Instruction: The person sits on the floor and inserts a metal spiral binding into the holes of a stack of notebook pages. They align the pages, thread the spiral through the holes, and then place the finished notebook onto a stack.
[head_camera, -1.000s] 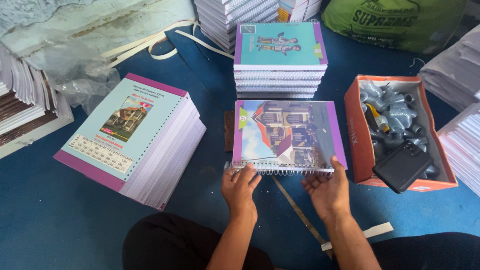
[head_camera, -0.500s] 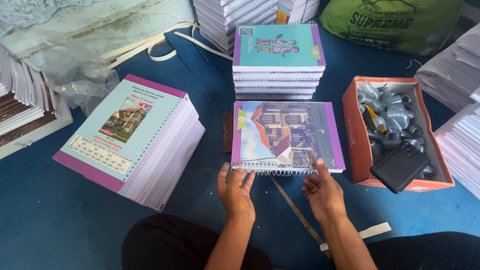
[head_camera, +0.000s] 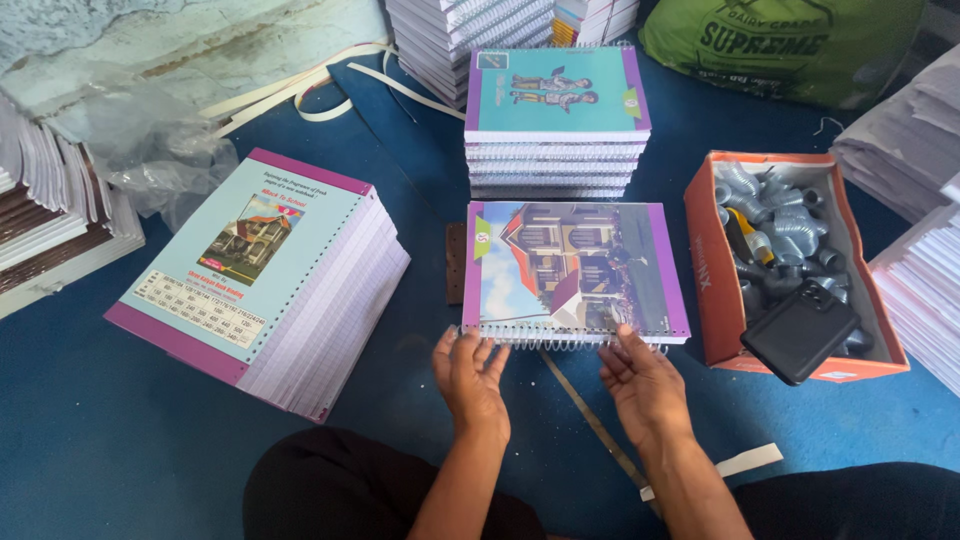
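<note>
Centrally, a spiral-bound notebook (head_camera: 575, 268) lies flat on the blue floor (head_camera: 90, 440), its wire coil (head_camera: 545, 337) along the near edge. Bare floor shows to near left; to the right an orange cardboard box (head_camera: 708, 290) of grey metal fittings stands just beside it, with a black phone (head_camera: 797, 331) on its near rim. A stack of bound notebooks (head_camera: 555, 125) sits just beyond the far edge. A tall, slanted stack of unbound pages (head_camera: 265, 280) stands to the left, apart. A thin flat strip (head_camera: 590, 420) lies on the floor between the hands. Left hand (head_camera: 470, 375) touches the coil with fingertips, fingers loosely spread. Right hand (head_camera: 640, 380) is open, fingertips at the coil's right end. Hands apart, gripping nothing. Cover glossy, printed with a house; purple border.
</note>
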